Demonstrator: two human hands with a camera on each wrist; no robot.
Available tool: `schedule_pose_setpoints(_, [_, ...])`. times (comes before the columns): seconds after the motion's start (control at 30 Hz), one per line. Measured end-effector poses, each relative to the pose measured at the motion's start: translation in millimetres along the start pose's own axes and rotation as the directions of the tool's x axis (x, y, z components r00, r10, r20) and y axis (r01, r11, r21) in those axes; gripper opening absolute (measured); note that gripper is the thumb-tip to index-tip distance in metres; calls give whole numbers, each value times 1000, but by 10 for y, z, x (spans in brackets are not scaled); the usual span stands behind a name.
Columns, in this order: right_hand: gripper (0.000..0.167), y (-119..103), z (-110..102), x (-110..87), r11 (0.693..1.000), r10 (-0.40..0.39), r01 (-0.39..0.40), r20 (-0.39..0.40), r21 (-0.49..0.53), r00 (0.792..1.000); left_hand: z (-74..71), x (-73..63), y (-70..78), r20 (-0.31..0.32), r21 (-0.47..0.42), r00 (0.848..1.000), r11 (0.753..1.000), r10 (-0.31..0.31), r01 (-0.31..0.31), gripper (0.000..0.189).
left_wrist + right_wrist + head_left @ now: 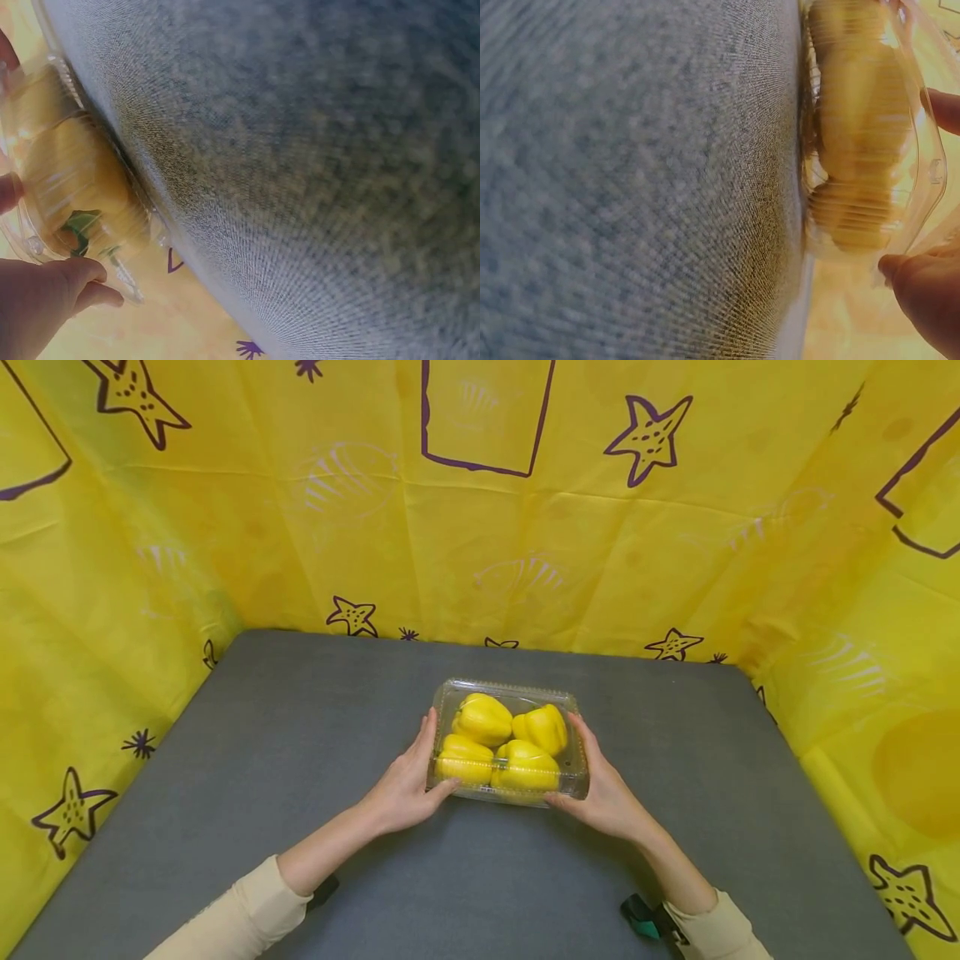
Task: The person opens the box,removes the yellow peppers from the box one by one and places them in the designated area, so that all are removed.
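A clear plastic clamshell container (506,695) with its lid down holds several yellow bell peppers (483,720) at the middle of the grey table. My left hand (405,781) grips its left side, thumb along the near edge and fingers on the side wall. On the opposite side, my right hand (606,789) holds it the same way, thumb at the near right corner. In the left wrist view, a green stem (79,225) shows through the plastic. The right wrist view has the container (931,180) low over the table surface.
The grey table (300,718) extends around the container on all sides. Yellow cloth (495,527) printed with starfish and fish outlines hangs behind it and along both sides. Dark straps (641,917) sit at the wrists by the light sleeves (247,902).
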State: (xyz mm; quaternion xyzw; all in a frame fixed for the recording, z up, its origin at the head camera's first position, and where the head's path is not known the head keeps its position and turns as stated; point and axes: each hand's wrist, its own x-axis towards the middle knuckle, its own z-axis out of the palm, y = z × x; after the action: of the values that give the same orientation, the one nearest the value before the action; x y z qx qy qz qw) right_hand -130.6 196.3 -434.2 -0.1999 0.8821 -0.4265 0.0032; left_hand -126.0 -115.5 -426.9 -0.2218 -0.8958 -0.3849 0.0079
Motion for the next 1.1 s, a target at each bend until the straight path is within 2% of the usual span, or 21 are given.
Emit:
schedule_pose_setpoints(0.13, [113,1,-3,2,1000,3,-3,3,-11,1000,-3,8,2,-21,-35,999,998,-46,45,104])
schedule_pose_setpoints(0.27, [112,-2,0,0,1000,1,-1,6,-15,1000,-8,7,-20,-29,-40,998,998,-50,49,103])
schedule_pose_setpoints(0.57, [110,26,1,-13,999,-30,29,18,15,999,-44,0,-27,14,-78,999,996,-51,52,100])
schedule_pose_setpoints(1.1, [105,-21,-41,-3,995,-46,39,81,87,996,-88,-24,-120,96,-120,993,991,66,-54,90])
